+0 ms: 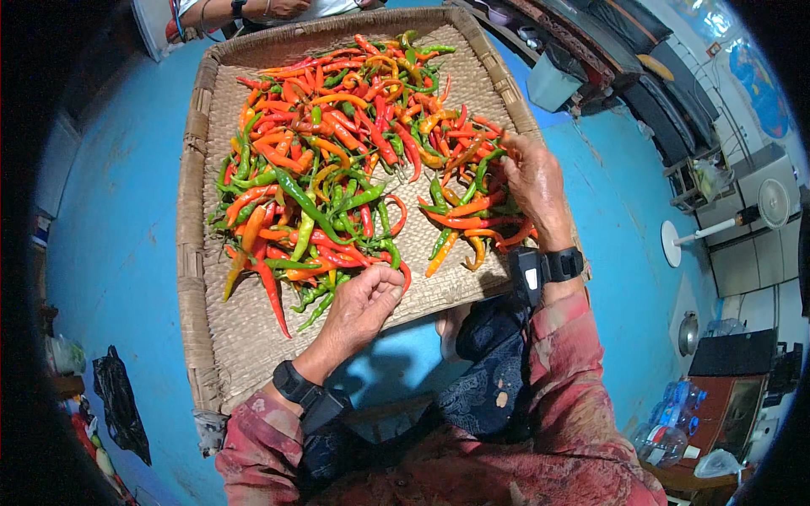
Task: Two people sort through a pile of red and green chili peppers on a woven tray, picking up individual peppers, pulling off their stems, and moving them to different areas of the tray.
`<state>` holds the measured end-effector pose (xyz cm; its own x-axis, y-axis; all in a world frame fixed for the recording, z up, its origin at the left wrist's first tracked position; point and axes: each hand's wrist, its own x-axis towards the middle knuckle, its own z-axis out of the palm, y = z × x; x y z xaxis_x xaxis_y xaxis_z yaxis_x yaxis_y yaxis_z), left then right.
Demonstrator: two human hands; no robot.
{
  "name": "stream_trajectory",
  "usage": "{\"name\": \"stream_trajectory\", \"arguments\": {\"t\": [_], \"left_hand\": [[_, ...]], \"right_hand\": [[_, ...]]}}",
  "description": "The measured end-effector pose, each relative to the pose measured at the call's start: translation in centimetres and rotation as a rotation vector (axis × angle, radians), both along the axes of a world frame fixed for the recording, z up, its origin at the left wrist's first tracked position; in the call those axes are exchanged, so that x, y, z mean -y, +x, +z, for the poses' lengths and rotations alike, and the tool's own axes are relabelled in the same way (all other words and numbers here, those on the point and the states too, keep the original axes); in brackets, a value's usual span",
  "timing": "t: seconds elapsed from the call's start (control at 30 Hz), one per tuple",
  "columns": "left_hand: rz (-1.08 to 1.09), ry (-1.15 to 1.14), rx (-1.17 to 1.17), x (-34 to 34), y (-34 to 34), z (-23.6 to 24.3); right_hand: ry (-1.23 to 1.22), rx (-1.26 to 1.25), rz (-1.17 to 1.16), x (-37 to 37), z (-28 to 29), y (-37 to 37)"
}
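A large rectangular woven tray (196, 228) lies before me, tilted a little, with a mass of chili peppers (337, 118) heaped across it. They are red, orange and green, most with thin stems. At the near edge of the heap, my left hand (367, 299) pinches a chili pepper at its fingertips. A smaller group of chilies (464, 223) lies to the right, parted from the main heap by bare weave. Over that group's right side, my right hand (533, 181) has its fingers curled together by a green chili (483, 169); what they hold is partly hidden.
Beyond the tray's far edge is another person's arm (215, 13). A pale bin (553, 80) stands far right on the blue floor (620, 202). To the right is a white fan (772, 202), with plastic bottles (675, 413) lower down. A black bag (118, 405) lies left.
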<state>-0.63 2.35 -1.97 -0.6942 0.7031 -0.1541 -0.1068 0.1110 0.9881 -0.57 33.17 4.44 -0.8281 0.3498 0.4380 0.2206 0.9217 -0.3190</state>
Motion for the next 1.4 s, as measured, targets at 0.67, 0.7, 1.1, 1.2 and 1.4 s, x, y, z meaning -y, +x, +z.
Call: {"name": "stream_trajectory", "arguments": {"t": [0.67,0.7,1.1,1.2,1.4], "left_hand": [[0.004,-0.014,0.007,-0.2,0.1,0.1],[0.009,-0.015,0.007,-0.2,0.1,0.1],[0.000,-0.007,-0.306,-0.1,0.2,1.1],[-0.001,-0.067,-0.284,-0.1,0.0,1.2],[0.004,-0.131,-0.312,-0.2,0.4,0.2]], "right_hand": [[0.041,0.155,0.489,9.9,-0.6,-1.6],[0.047,0.164,0.567,10.7,-1.3,-1.8],[-0.237,0.196,0.730,15.7,-2.2,-1.8],[-0.214,0.294,0.726,15.5,-2.2,-2.2],[-0.427,0.244,0.786,14.1,-1.4,-2.1]]}}
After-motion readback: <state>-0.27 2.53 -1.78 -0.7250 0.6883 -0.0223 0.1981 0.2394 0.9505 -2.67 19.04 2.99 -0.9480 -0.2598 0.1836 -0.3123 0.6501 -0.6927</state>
